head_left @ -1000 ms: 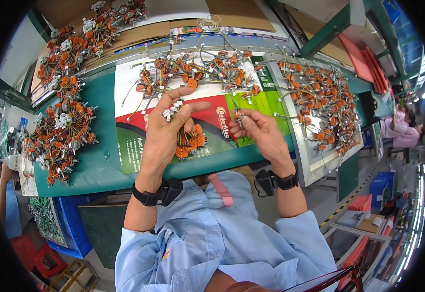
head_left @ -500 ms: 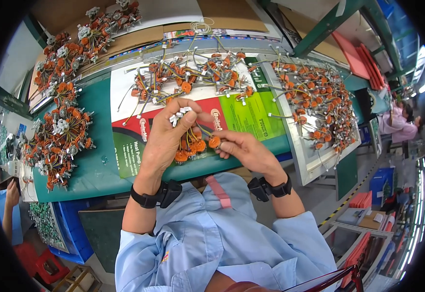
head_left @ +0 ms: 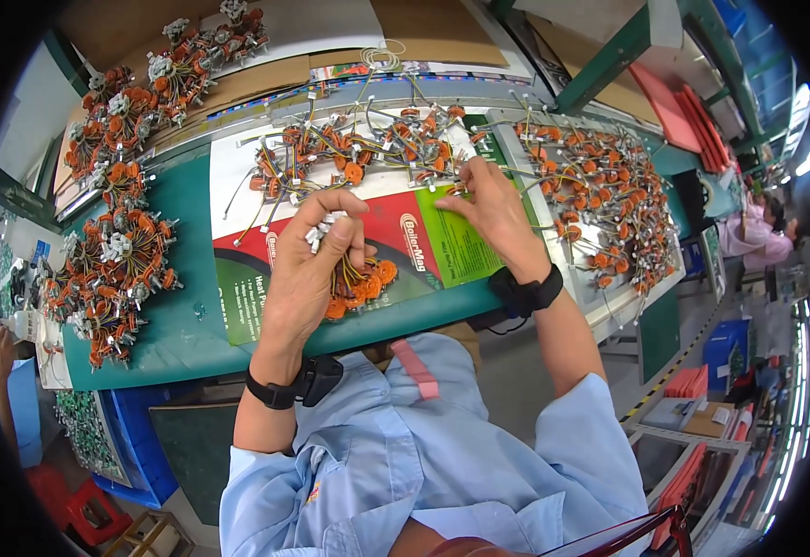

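My left hand [head_left: 308, 265] is closed around a bunch of wired parts. White connectors [head_left: 324, 230] stick out above its fingers, and round orange discs [head_left: 361, 290] on coloured leads hang below the palm. Farther off and to the right, my right hand [head_left: 496, 212] is at the near right edge of a loose heap of the same wired orange parts [head_left: 354, 173]. Its thumb and fingers close about one of them, partly hidden by the hand. Under both hands lies a printed red, green and white sheet [head_left: 391, 223].
A green work surface [head_left: 201, 320] carries the sheet. Bundled orange parts [head_left: 117, 246] line the left side. A white-framed tray [head_left: 600, 311] of loose ones stands at right. Other people [head_left: 759, 232] sit at far right and at the left edge.
My right hand has moved away from the left hand's bunch, up and right to the heap. The disc it held near the bunch is now with the left hand's others. My left hand stays nearly in place.
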Motion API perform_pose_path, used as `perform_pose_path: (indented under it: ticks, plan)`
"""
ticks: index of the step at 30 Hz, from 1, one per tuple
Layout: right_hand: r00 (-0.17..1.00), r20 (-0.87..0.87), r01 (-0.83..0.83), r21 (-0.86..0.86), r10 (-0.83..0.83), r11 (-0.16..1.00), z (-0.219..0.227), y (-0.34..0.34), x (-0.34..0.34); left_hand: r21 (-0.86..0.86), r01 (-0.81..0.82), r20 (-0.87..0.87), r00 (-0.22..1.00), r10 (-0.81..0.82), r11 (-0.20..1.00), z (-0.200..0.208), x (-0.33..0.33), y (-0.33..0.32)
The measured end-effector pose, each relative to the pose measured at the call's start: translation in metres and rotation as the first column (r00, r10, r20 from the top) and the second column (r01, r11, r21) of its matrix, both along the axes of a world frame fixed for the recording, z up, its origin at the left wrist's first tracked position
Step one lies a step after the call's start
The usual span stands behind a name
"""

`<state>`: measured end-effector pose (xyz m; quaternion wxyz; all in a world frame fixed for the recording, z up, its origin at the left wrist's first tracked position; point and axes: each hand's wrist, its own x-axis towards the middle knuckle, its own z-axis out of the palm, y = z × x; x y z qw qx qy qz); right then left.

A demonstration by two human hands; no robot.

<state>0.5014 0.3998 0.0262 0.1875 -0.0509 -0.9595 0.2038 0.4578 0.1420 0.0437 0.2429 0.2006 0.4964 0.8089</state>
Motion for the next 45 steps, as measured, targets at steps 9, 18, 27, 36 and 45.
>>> perform_pose_path:
  ticks: [9, 18, 27, 36, 45]
  plan:
    - [0.999, 0.045, 0.023, -0.271, -0.011, 0.962, -0.011, -0.003, 0.009, -0.065, -0.067, 0.036, 0.997, 0.070, 0.996, -0.008, -0.002, 0.005]
    - [0.994, 0.056, 0.101, -0.222, -0.091, 0.970, 0.004, -0.009, 0.013, -0.167, -0.043, -0.073, 0.997, 0.031, 0.985, -0.014, -0.003, 0.005]
    - [0.953, 0.018, -0.037, -0.984, 0.303, 0.175, 0.003, -0.058, 0.065, -0.096, -0.107, 0.007, 0.994, 0.108, 0.990, -0.010, -0.004, 0.011]
    - [0.913, 0.109, 0.041, -0.983, 0.394, 0.177, -0.004, -0.054, 0.066, -0.185, -0.063, -0.014, 0.998, 0.061, 0.981, 0.000, -0.001, 0.011]
    - [0.965, 0.141, -0.151, -0.391, 0.222, 0.908, 0.023, -0.034, 0.037, 0.039, -0.022, 0.007, 1.000, 0.022, 0.999, -0.003, 0.006, -0.013]
